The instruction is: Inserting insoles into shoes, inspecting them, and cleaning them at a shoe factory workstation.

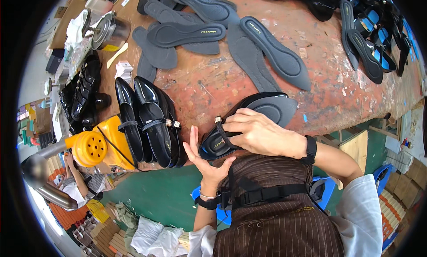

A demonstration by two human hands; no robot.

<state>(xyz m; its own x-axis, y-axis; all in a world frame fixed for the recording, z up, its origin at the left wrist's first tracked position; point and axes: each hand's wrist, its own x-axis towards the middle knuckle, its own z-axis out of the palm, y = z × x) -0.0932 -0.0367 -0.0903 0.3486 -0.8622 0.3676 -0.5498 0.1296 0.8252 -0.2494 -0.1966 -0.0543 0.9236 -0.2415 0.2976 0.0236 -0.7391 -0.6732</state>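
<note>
A black pointed shoe (pixel 206 153) lies at the table's near edge, its heel toward me. A strap with a gold, stone-set ornament (pixel 218 120) crosses its opening. My right hand (pixel 260 132) has its bent fingers on the shoe at the strap, gripping it there; the fingertips are partly hidden. Inside the heel a dark insole (pixel 218 144) shows. My left hand (pixel 205 161) is open at the heel, thumb and fingers spread around it. Just beyond the right hand lies a grey insole (pixel 278 108), partly covered by that hand.
Several grey insoles (pixel 187 34) are strewn across the reddish worn table (pixel 200 88). Black shoes (pixel 153 110) stand at left, beside a yellow lamp or tool (pixel 95 148) and more black shoes (pixel 84 92). Other shoes (pixel 373 34) lie far right. Another person (pixel 82 186) is at lower left.
</note>
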